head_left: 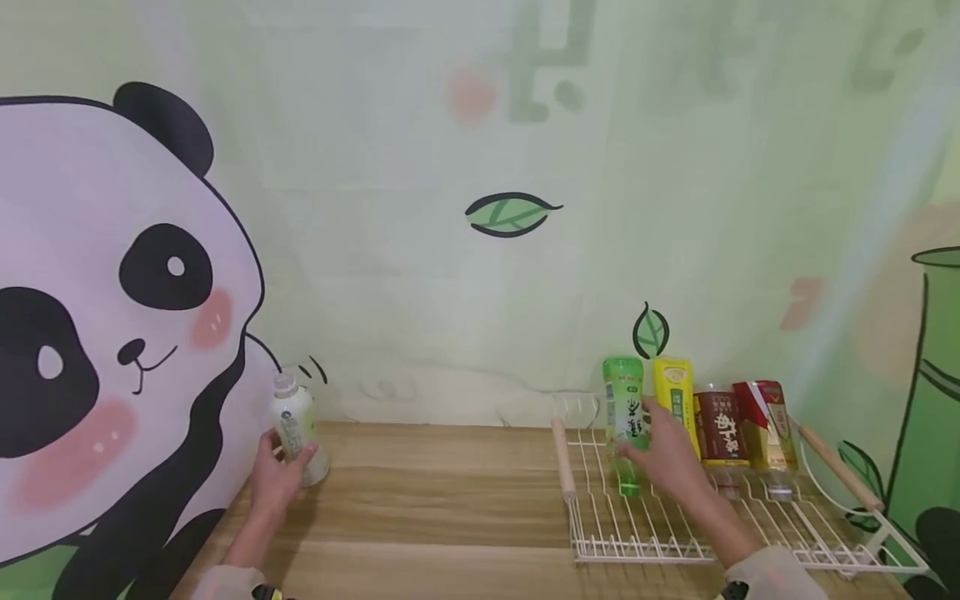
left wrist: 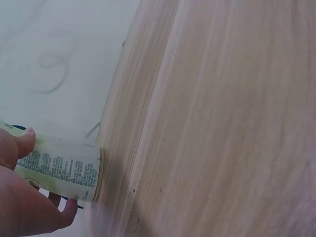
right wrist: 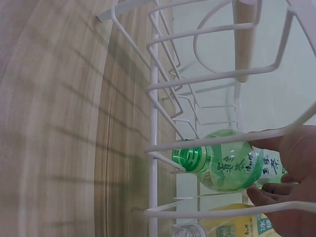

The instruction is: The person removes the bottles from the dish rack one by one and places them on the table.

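Observation:
At the left of the table, my left hand (head_left: pixel 279 475) holds a pale, white-capped bottle (head_left: pixel 294 421) that stands nearly upright. The left wrist view shows fingers of that hand (left wrist: pixel 29 192) round the bottle's printed label (left wrist: pixel 64 170). On the right, my right hand (head_left: pixel 667 450) grips a green bottle (head_left: pixel 624 400), which stands cap down in a white wire rack (head_left: pixel 645 550). In the right wrist view, the hand (right wrist: pixel 291 182) has thumb and fingers on either side of the green bottle (right wrist: pixel 232 163), its green cap among the rack wires.
Right of the green bottle, the rack holds a yellow bottle (head_left: pixel 677 400), a dark red-brown one (head_left: pixel 722 429) and a red-and-yellow one (head_left: pixel 767 425). Wooden handles (head_left: pixel 562 458) flank the rack. A panda-print backdrop (head_left: pixel 375 250) hangs behind the wooden table (head_left: pixel 435 500).

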The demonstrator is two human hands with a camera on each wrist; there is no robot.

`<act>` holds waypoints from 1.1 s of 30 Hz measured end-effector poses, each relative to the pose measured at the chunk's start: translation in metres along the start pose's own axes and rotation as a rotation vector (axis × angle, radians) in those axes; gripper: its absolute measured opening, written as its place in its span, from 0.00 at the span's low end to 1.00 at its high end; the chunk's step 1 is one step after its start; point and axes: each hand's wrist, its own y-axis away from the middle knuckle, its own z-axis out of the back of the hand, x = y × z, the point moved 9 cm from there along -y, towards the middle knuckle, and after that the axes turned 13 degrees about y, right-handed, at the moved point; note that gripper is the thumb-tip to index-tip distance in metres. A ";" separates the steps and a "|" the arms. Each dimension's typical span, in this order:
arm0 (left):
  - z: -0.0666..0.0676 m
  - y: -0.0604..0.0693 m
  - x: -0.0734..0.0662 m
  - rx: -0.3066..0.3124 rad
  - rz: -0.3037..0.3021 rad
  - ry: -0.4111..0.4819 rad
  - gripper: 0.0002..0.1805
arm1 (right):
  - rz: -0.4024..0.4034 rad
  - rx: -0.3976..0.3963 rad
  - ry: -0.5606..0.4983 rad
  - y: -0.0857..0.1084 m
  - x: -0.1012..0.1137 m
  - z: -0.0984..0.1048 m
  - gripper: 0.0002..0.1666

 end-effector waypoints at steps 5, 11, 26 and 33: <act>0.000 -0.001 -0.002 0.033 0.015 -0.009 0.47 | -0.029 0.056 0.009 -0.001 -0.002 -0.005 0.56; 0.008 0.000 -0.006 0.038 -0.010 -0.015 0.45 | -0.038 0.121 -0.014 -0.001 0.002 -0.011 0.55; 0.009 0.004 -0.012 0.024 0.031 -0.041 0.46 | -0.065 0.170 -0.031 -0.001 0.006 -0.013 0.53; 0.005 0.007 -0.005 0.138 0.036 -0.188 0.53 | -0.072 0.183 -0.017 -0.002 0.002 -0.017 0.54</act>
